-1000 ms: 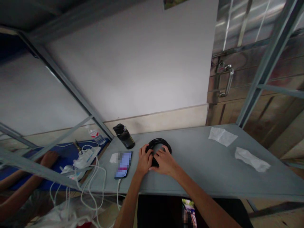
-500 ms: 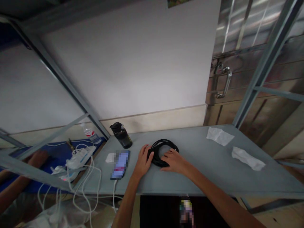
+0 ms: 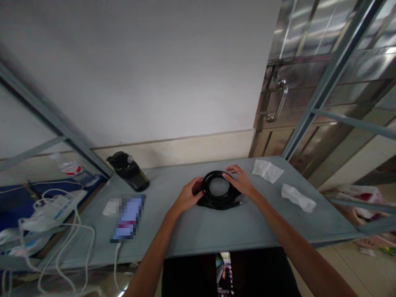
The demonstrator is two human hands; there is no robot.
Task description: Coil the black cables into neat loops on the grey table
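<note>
A coiled black cable (image 3: pixel 213 202) lies on the grey desk top (image 3: pixel 182 239), and one end sticks out at its lower right. My left hand (image 3: pixel 189 194) grips the coil's left side, thumb in front and fingers behind. At the upper right of the loop, my right hand (image 3: pixel 243 181) has its thumb over the cable and its forefinger stretched along the far side; its other fingers are largely hidden. The middle of the ring shows bare desk.
To the left are a black drink bottle (image 3: pixel 128 171), a phone (image 3: pixel 128 218) on a white lead, and a white power strip (image 3: pixel 55 210) with tangled cords. Two crumpled white wrappers (image 3: pixel 267 170) lie at right. Grey metal posts (image 3: pixel 321 90) flank the desk; a wall stands behind.
The view has swung right, so the desk items sit further left. My right hand has shifted from the coil's lower right to its upper right. Another person's arms have left the view.
</note>
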